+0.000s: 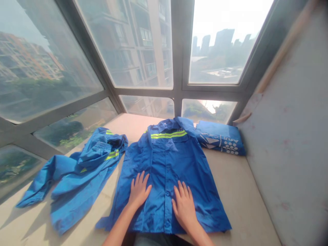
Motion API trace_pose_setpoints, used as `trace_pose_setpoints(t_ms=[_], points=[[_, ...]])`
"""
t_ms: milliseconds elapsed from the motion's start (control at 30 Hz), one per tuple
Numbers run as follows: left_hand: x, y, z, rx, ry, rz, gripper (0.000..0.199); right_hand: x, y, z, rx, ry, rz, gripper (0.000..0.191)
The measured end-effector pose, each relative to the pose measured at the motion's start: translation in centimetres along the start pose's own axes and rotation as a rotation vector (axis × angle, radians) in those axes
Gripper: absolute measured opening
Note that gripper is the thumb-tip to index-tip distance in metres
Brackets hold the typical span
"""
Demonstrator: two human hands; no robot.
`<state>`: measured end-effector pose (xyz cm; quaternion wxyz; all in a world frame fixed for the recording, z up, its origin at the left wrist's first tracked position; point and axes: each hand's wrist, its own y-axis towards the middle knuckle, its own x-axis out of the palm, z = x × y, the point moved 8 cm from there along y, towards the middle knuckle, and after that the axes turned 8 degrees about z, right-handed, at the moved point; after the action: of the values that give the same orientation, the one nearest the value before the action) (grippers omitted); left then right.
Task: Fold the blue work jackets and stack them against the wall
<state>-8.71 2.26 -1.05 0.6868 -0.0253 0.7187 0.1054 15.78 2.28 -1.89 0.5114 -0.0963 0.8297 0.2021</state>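
Note:
A blue work jacket [167, 160] lies front side up before me, its collar at the far end and a yellow-green reflective stripe across the chest. Its row of buttons runs down the middle. My left hand [139, 191] rests flat on the lower left part of the jacket, fingers spread. On the other side of the button row, my right hand [183, 203] lies flat on the cloth, fingers apart. Neither hand grips anything. The jacket's sleeves are partly hidden beneath or behind its body.
To the left lies a crumpled blue garment [82, 177] with reflective stripes. A folded blue bag [220, 136] with white print sits at the back right. The pale ledge [246, 194] is bounded by window frames [178, 68] and a right-hand wall [289, 153].

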Motion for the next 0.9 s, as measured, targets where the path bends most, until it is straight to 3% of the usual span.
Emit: trace_pose_setpoints(t_ms=[100, 200, 300, 367, 433, 533, 733, 900], points=[[-0.8, 1.5, 2.6, 0.001, -0.021, 0.015, 0.052, -0.4, -0.7, -0.5, 0.001, 0.035, -0.010, 0.048], [-1.3, 4.3, 7.4, 0.095, -0.076, 0.063, 0.051, -1.1, -0.4, -0.7, 0.015, 0.061, -0.024, 0.044], [-0.6, 7.6, 11.6, 0.193, -0.116, 0.089, 0.054, -1.8, 0.8, -0.1, 0.020, 0.104, -0.041, 0.036], [0.5, 9.4, 13.0, 0.235, -0.134, 0.073, 0.057, -2.1, 1.6, 0.6, 0.017, 0.148, -0.044, 0.034], [1.5, 10.5, 13.3, 0.266, -0.138, 0.054, 0.057, -2.3, 2.2, 1.5, 0.023, 0.183, -0.029, 0.035], [2.3, 11.0, 12.0, 0.279, -0.124, 0.054, 0.057, -2.0, 2.5, 2.2, 0.020, 0.201, -0.008, 0.038], [2.3, 9.3, 9.0, 0.259, -0.089, 0.091, 0.057, -0.1, 1.5, 0.3, -0.036, 0.178, -0.077, 0.049], [1.8, 9.1, 9.0, 0.282, -0.083, 0.060, 0.062, -0.5, 0.9, -0.5, -0.044, 0.242, -0.208, 0.042]])
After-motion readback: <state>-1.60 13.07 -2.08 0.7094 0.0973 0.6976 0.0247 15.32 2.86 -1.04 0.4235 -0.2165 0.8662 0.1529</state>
